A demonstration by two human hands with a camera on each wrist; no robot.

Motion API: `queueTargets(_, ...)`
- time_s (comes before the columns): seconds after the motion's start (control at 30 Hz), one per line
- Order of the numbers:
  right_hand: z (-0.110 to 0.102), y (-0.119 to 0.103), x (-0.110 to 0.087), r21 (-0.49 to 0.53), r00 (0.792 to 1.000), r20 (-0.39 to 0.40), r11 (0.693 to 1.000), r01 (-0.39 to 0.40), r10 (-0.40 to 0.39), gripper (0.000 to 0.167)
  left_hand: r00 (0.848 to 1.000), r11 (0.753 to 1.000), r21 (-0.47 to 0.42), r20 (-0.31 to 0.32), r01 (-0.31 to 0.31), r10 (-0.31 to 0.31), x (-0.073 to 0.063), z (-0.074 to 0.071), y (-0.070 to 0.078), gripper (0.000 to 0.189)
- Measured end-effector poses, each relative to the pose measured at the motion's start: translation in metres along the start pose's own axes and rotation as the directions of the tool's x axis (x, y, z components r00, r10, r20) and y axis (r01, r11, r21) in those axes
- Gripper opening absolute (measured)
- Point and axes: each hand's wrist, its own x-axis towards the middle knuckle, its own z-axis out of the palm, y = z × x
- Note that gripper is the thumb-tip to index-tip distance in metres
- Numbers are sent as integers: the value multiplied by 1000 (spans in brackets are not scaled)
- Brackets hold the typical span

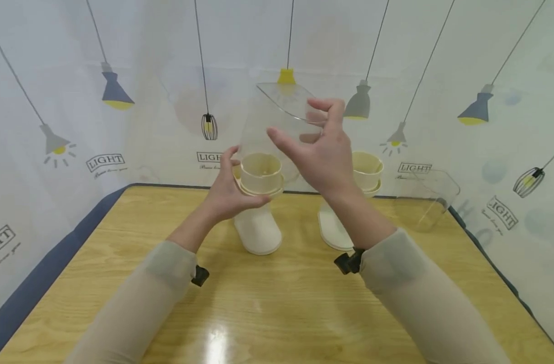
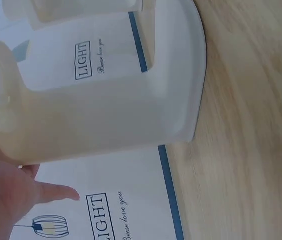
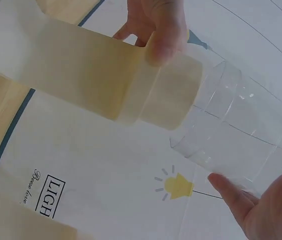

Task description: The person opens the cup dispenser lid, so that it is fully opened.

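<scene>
A cream plastic stand (image 1: 259,230) with a round collar at its top and a flat, rounded foot stands on the table. My left hand (image 1: 224,189) holds it just under the collar, with thumb in front and fingers at the far side. Above it, my right hand (image 1: 329,156) grips a clear plastic container (image 3: 236,120) between thumb and fingers. In the right wrist view, the container's lower end is close to the collar (image 3: 173,92); whether they touch I cannot tell. A second, similar stand (image 1: 333,230) is partly hidden behind my right forearm.
Another clear container (image 1: 424,202) rests at the table's back right corner. The wooden table (image 1: 268,313) has a dark blue border around it. White curtain (image 1: 158,101) printed with hanging lamps surrounds the table's back and sides.
</scene>
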Motion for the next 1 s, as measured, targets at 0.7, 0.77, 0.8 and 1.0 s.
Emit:
queueTargets(0.7,-73,13,-49,127,1000,2,992,-2,2,74,991,998,29,-120,64,-61,-33,15,3,128)
queueTargets(0.77,-79,18,-55,132,1000,1,991,-7,7,73,986,995,39,-142,91,-84,-35,20,6,131)
queueTargets(0.8,-82,20,-58,134,1000,4,991,-9,8,73,984,994,38,-151,100,-94,-35,22,8,132)
queueTargets(1.0,-99,36,-79,97,999,33,995,13,-16,81,979,993,-30,-165,118,-121,-31,29,11,130)
